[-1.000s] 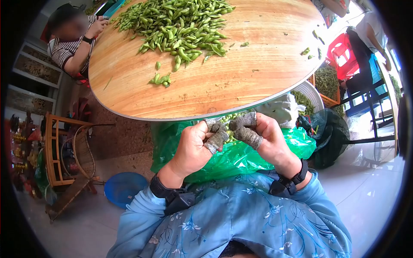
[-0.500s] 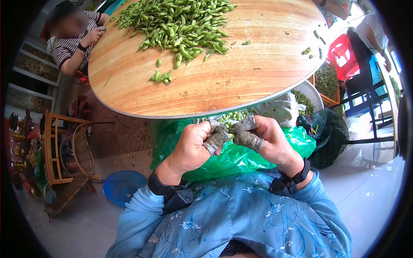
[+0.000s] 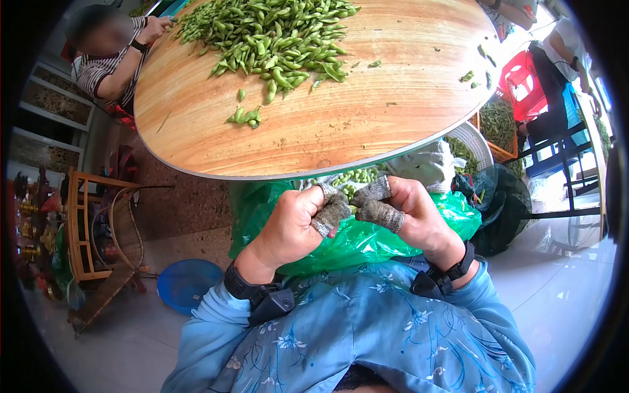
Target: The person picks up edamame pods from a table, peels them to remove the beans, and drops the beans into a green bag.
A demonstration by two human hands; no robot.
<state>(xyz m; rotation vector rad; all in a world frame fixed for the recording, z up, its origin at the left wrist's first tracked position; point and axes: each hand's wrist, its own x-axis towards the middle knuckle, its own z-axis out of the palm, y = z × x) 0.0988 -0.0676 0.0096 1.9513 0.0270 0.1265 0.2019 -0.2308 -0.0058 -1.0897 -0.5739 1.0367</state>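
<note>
My left hand [image 3: 298, 219] and my right hand [image 3: 409, 213] are close together below the table's near edge, thumbs and forefingers wrapped in grey finger covers. Both are closed in a pinch on a small green pod [image 3: 354, 209], mostly hidden between the fingertips. Just beyond the fingers, shelled green beans [image 3: 357, 176] lie in a container partly hidden under the table edge. A green plastic bag [image 3: 367, 243] spreads below my hands. On the round wooden table [image 3: 314, 137] is a large heap of green pods [image 3: 268, 39], with a few loose pods [image 3: 245, 118] nearer me.
A person in a striped top [image 3: 111, 72] sits at the table's left. Other people's arms show at the upper right. A blue basin [image 3: 189, 285] and a wooden chair [image 3: 82, 229] stand left. At right are a white basket [image 3: 481, 147], an orange crate [image 3: 501, 154] and a red chair [image 3: 522, 85].
My fingertips have parted slightly and more of the beans beyond them shows. The person at the left has moved a hand out and back toward the table's far edge.
</note>
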